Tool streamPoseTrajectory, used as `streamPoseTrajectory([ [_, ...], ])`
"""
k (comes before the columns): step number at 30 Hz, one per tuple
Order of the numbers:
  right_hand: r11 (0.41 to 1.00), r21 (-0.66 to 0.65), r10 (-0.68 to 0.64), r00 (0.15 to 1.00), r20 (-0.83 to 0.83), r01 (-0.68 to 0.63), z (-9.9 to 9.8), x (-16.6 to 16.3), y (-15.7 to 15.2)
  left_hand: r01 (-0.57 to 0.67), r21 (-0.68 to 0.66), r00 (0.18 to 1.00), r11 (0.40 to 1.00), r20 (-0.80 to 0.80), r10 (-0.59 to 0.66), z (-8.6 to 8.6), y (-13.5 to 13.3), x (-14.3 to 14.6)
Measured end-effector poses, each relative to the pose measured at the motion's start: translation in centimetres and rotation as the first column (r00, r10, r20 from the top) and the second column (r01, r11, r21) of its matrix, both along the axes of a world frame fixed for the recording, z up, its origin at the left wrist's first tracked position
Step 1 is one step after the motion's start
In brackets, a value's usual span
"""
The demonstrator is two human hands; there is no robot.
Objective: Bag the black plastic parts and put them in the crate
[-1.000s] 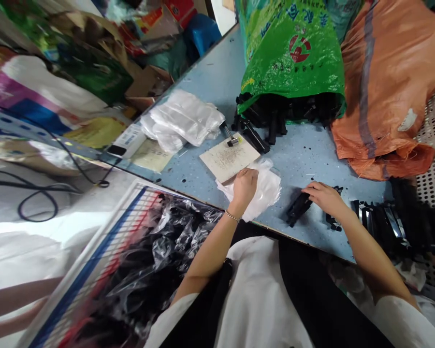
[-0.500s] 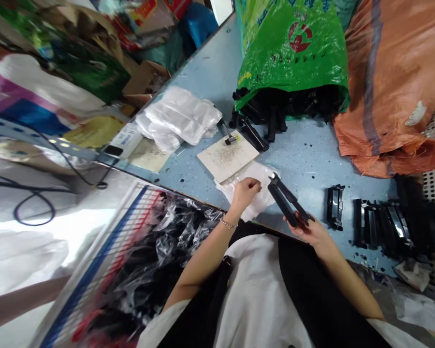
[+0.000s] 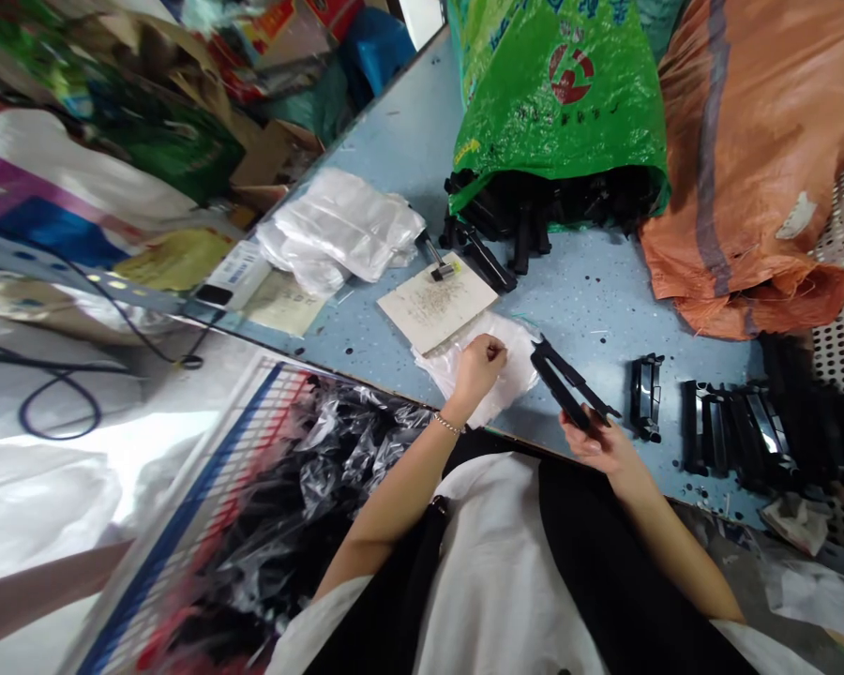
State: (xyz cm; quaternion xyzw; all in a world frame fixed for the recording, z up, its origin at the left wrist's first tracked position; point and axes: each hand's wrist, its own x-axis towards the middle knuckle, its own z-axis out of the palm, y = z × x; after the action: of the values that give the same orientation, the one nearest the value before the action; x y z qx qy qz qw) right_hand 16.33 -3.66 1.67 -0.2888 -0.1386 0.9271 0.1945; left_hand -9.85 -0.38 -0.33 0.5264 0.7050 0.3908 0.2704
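Observation:
My right hand [image 3: 596,442] grips the lower end of a long black plastic part [image 3: 568,382], an open frame with two parallel bars. The part is held tilted, its far end pointing up and left over the table. My left hand [image 3: 479,370] is closed, thumb and fingers curled together above a stack of thin white plastic bags [image 3: 510,386]. Whatever its fingertips may pinch is too small to make out. Just beyond the left hand lies a beige board [image 3: 432,307] covered in dark specks, with a small metal-ended tool [image 3: 442,271] on it.
Black parts [image 3: 735,431] stand in a row at the right, with a single one [image 3: 647,397] nearer. A green bag [image 3: 563,122] spills black parts behind. An orange sack [image 3: 766,169] stands beside it. White bags [image 3: 352,225] lie left; a wire basket [image 3: 203,506] holds wrapped parts below.
The black part in my right hand has shifted slightly right and turned a little. My left hand stays closed over the bags. The whole view has slid slightly.

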Motion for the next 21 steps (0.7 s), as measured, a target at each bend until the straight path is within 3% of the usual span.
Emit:
streamPoseTrajectory([
  [2, 0.995, -0.085, 0.053, 0.995, -0.083, -0.06, -0.7, -1.4, 0.0, 0.035, 0.041, 0.998, 0.999, -0.062, -0.033, 0.1, -0.3, -0.7],
  [5, 0.99, -0.116, 0.064, 0.99, -0.122, -0.079, -1.8, -3.7, 0.4, 0.163, 0.122, 0.935, 0.979, -0.335, -0.114, 0.6, -0.8, -1.6],
  [7, 0.995, -0.044, 0.082, 0.994, -0.077, -0.086, -2.1, -5.1, 0.7, 0.246, 0.163, 0.887, 0.956, -0.436, -0.154, 1.3, -1.6, -1.6],
  [9, 0.987, 0.141, 0.066, 0.993, 0.094, -0.079, -2.1, -6.3, 1.0, 0.338, 0.239, 0.877, 0.91, -0.43, -0.213, 2.4, -2.8, -0.9],
  [12, 0.905, 0.421, -0.112, 0.922, 0.372, -0.06, -1.8, -7.3, 1.2, 0.479, 0.365, 0.867, 0.798, -0.34, -0.364, 4.1, -5.3, 1.1],
  [15, 0.847, 0.532, -0.281, 0.843, 0.459, -0.008, -1.0, -7.2, 1.2, 0.571, 0.398, 0.821, 0.718, -0.253, -0.513, 5.0, -7.3, 2.9],
  [17, 0.774, 0.63, -0.37, 0.761, 0.533, -0.065, -0.1, -6.8, 0.8, 0.623, 0.346, 0.782, 0.702, -0.244, -0.573, 5.3, -7.9, 3.4],
  [19, 0.67, 0.712, -0.411, 0.694, 0.591, -0.21, 1.3, -6.3, 0.0, 0.653, 0.284, 0.757, 0.702, -0.291, -0.585, 6.1, -8.4, 3.5],
  [21, 0.585, 0.731, -0.336, 0.715, 0.613, -0.352, 2.8, -5.5, -0.7, 0.644, 0.239, 0.756, 0.727, -0.347, -0.555, 7.8, -9.2, 2.8],
])
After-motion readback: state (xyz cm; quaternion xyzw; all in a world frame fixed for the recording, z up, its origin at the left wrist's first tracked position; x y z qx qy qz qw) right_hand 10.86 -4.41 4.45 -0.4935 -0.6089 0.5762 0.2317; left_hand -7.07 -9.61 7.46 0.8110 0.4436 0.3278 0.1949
